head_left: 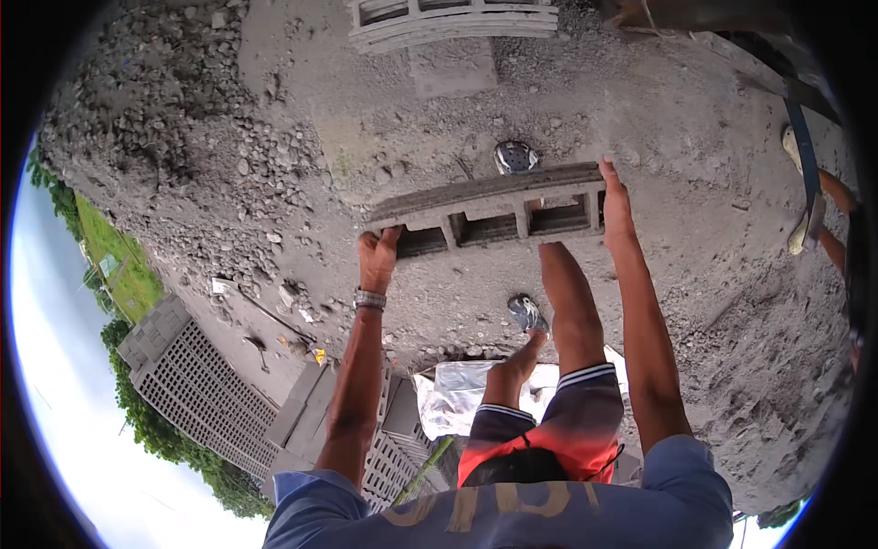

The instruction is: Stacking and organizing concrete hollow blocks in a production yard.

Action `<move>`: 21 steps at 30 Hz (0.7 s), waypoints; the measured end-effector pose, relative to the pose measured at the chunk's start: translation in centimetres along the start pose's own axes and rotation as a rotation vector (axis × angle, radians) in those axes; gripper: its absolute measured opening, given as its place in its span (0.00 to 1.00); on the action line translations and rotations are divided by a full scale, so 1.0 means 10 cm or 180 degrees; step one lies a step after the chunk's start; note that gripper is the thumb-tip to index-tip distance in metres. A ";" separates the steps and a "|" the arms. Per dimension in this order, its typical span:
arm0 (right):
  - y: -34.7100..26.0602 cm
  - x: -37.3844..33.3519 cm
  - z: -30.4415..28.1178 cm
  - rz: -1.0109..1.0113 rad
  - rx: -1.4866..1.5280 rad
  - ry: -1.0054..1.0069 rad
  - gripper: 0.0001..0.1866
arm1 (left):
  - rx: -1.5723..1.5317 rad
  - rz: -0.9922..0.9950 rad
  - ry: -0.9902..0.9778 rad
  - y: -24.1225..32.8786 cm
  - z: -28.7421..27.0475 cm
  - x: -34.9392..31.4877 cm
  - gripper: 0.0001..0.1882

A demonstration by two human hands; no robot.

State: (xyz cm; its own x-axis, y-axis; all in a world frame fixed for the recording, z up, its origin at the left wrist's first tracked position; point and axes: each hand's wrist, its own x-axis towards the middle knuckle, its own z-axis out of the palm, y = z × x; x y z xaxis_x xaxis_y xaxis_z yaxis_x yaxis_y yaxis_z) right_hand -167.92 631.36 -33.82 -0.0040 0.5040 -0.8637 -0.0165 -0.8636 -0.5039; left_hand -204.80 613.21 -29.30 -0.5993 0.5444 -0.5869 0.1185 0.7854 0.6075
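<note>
A grey hollow concrete block [485, 190] spans the space between my two hands, held up in front of my legs. Its long dark side faces away from me, and three cavities show on the side toward me. My left hand [377, 259], with a watch on its wrist, is closed round the block's left end, fingers partly hidden. The palm of my right hand [616, 203] presses against the right end, its fingers stretched along it. Below the block I see one of my shoes [528, 313]; the other shoe [517, 157] shows past its far side.
More hollow blocks [457, 20] lie at the far edge. Gravel [201, 137] spreads on the left, near a shovel [261, 304]. Stacked blocks [215, 366] stand at lower left. White sheeting [457, 389] lies behind my legs. Another person's feet [797, 233] are at far right.
</note>
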 end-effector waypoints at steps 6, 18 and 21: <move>-0.13 1.57 0.63 -0.0332 0.0815 0.0188 0.39 | 0.0118 0.0201 -0.0106 0.24 0.56 1.90 0.22; -0.44 2.91 1.44 -0.0413 0.1086 0.0846 0.29 | 0.0322 0.0398 -0.0280 0.60 0.65 3.71 0.18; -0.39 3.26 0.79 -0.0440 0.0931 0.0889 0.30 | 0.0385 0.0344 -0.0617 0.80 1.11 3.54 0.15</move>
State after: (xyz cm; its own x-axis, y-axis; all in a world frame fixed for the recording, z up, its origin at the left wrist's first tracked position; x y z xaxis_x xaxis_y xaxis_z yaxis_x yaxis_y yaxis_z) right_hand -175.83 651.23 -59.89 0.2886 0.5572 -0.7786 -0.2810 -0.7281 -0.6252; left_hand -216.27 642.07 -51.14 -0.4163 0.6642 -0.6209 0.2746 0.7428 0.6106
